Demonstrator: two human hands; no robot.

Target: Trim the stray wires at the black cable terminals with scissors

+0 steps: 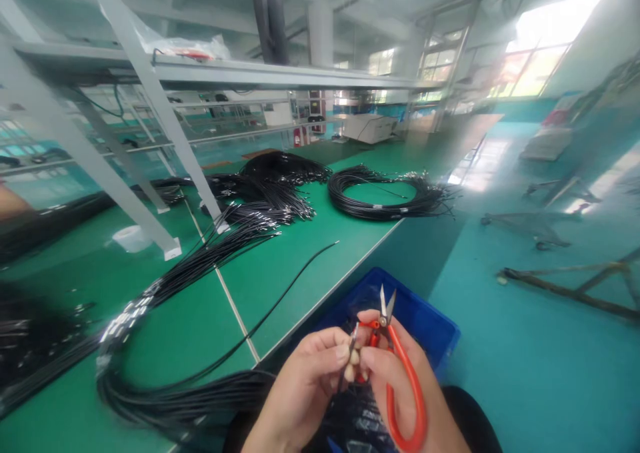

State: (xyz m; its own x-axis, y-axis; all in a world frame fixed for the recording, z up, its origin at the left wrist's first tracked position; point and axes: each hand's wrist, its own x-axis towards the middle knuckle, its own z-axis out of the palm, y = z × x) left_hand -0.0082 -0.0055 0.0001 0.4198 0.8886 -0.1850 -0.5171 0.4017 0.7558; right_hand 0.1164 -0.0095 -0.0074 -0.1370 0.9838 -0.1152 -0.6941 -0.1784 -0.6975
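Note:
Between the thumb and fingers of my left hand [313,373] is the end of a thin black cable [352,346], pointing upward. Close beside it, my right hand [400,366] is closed around red-handled scissors [413,399], whose short blades stick up slightly apart. Small red pieces [374,336], perhaps caps or tubes, show at the right fingers; their exact kind is unclear. Both hands are above a blue bin [430,329] with dark items inside. To the left, a thick bundle of black cables [165,399] bends across the green table [290,299].
A coiled ring of black cables [370,211] lies near the table edge, with a heap of cables [280,173] behind. Grey shelf posts [165,119] rise on the left, near a white roll [132,238]. Wheeled frames [565,293] stand on the floor at right.

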